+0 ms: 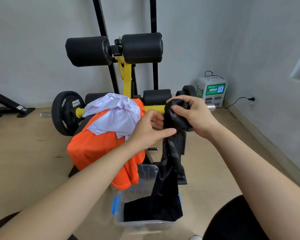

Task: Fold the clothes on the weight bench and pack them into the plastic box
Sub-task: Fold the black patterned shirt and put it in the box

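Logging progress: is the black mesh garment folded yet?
Not folded: black mesh garment hangs loose from the right hand, lower end in the plastic box.

Bright, even indoor light; soft shadows, wide-angle bending at edges.

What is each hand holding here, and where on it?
Both hold the black garment: the right hand grips its bunched top end, the left hand pinches it just below. The rest hangs into the box.

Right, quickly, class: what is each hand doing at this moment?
Left hand: pinches the black garment between thumb and fingers.
Right hand: closed round the bunched top of the same garment.
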Action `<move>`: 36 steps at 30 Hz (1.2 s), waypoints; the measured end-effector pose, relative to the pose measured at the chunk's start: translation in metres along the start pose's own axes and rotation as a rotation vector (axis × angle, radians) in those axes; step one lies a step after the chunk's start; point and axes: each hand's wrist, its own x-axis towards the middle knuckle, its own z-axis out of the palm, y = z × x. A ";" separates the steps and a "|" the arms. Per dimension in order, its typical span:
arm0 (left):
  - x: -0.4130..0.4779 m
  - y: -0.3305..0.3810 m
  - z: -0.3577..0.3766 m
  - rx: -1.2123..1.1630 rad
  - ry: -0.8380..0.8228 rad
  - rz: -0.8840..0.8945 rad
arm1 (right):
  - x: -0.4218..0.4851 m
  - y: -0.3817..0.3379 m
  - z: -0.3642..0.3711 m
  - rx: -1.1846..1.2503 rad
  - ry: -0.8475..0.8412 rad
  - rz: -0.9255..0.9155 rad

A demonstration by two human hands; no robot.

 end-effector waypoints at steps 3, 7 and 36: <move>0.000 -0.017 0.005 0.019 -0.020 -0.034 | 0.001 -0.001 -0.002 0.045 0.006 0.004; -0.003 -0.028 0.020 -0.053 -0.067 -0.013 | 0.003 0.004 -0.005 -0.004 0.028 -0.026; -0.028 -0.038 0.067 0.296 0.129 -0.092 | -0.004 0.028 -0.059 -0.052 0.254 0.036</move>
